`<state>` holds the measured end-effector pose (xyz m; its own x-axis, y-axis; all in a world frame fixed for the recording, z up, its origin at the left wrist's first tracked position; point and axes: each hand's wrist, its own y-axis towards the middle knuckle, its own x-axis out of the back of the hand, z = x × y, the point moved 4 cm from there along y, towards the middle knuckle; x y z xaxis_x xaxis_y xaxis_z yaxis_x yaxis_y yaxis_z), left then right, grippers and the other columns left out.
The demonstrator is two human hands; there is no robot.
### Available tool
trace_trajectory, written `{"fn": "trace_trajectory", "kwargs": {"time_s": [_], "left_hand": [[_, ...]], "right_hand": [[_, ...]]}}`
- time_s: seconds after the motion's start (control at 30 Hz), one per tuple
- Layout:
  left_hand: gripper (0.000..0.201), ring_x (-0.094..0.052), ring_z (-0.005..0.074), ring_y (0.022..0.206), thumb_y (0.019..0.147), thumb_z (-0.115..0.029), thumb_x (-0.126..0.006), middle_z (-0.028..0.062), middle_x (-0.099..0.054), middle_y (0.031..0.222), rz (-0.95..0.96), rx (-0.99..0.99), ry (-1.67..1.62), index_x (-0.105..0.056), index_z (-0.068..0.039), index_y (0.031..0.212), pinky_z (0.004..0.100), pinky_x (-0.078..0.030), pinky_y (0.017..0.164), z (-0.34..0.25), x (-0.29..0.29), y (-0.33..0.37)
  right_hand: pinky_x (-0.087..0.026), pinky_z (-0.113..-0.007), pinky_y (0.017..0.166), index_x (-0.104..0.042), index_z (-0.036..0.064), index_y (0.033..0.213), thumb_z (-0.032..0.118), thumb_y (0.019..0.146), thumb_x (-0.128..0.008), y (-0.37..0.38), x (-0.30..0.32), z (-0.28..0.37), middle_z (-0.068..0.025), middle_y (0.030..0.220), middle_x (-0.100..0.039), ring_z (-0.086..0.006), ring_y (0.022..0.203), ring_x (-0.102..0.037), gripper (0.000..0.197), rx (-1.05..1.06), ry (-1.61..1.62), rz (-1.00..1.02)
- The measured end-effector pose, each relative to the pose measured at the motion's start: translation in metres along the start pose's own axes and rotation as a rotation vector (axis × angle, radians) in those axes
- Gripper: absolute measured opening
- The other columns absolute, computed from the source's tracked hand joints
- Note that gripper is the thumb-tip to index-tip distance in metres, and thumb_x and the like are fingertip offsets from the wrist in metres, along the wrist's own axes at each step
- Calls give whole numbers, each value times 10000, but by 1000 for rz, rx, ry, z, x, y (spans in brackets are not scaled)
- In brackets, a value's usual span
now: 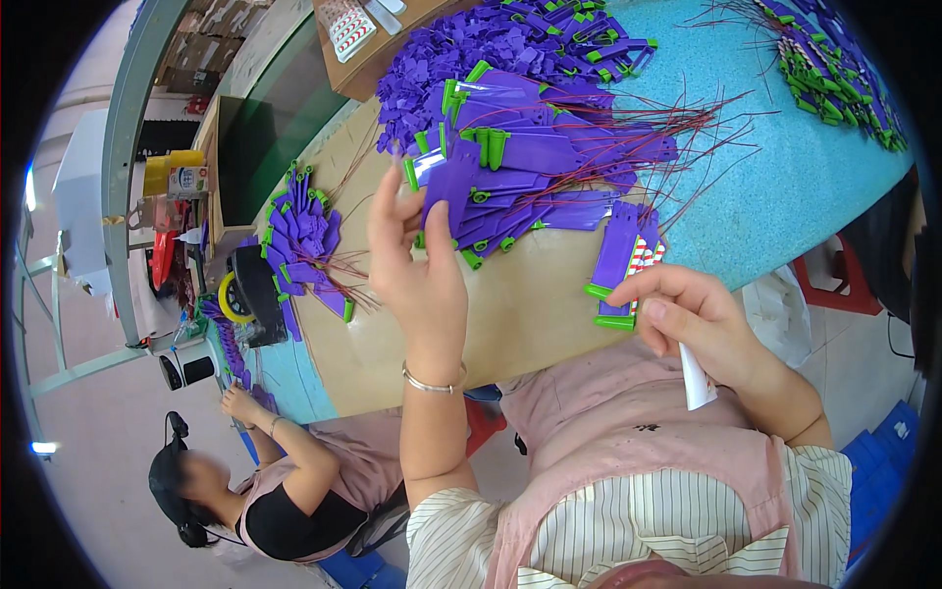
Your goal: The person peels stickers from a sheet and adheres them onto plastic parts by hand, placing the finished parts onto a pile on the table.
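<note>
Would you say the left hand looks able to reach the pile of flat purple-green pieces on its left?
Probably yes: the pile lies near the left hand, nothing solid between, though the hand seems to hold a flat purple piece.

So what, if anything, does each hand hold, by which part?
Left hand: a flat purple piece, by its near end. Right hand: a white strip, above its lower end.

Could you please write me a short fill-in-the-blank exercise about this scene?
1. The left hand holds a flat piece coloured ____.
2. The strip jutting down from the right hand is ____.
3. The thin wires reaching over the blue surface are ____.
4. The co-worker is on the person's ____ side.

Missing words: purple; white; red; left.
</note>
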<state>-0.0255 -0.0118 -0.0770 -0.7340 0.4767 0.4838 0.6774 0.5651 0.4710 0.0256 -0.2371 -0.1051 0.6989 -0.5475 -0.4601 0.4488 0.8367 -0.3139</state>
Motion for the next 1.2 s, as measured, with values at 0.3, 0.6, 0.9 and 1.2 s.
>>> {"fn": "trace_trajectory", "kwargs": {"time_s": [0.3, 0.6, 0.9, 1.2], "left_hand": [[421, -487, 108, 710, 735, 51, -613, 68, -474, 880, 387, 75, -450, -466, 15, 1128, 218, -414, 611, -65, -28, -83], [116, -466, 76, 681, 846, -96, -544, 4, -518, 815, 337, 795, -1076, -481, -38, 925, 226, -389, 606, -44, -36, -93], [129, -501, 58, 780, 857, -77, -540, 20, -548, 870, 366, 653, -1023, -473, -13, 946, 199, -406, 710, -60, -41, -98], [123, -487, 46, 729, 852, -56, -537, 14, -504, 848, 340, 617, -941, -468, -5, 940, 176, -399, 649, -59, -39, -100]], "right_hand": [[-402, -195, 578, -560, -15, 933, 126, 875, -503, -9, 3, -4, -11, 692, -530, -67, 630, -501, 163, 25, -82, -44], [-414, -203, 552, -518, -13, 738, 119, 880, -491, -13, 4, 1, -36, 674, -562, -84, 608, -551, 196, -9, 48, -97], [-382, -190, 516, -529, -4, 694, 116, 858, -519, -17, 8, -1, -26, 624, -569, -57, 572, -535, 203, 16, -99, -156], [-359, -193, 506, -544, -1, 685, 118, 850, -527, -17, 7, -3, -24, 623, -568, -47, 572, -507, 204, 45, -100, -156]]}}
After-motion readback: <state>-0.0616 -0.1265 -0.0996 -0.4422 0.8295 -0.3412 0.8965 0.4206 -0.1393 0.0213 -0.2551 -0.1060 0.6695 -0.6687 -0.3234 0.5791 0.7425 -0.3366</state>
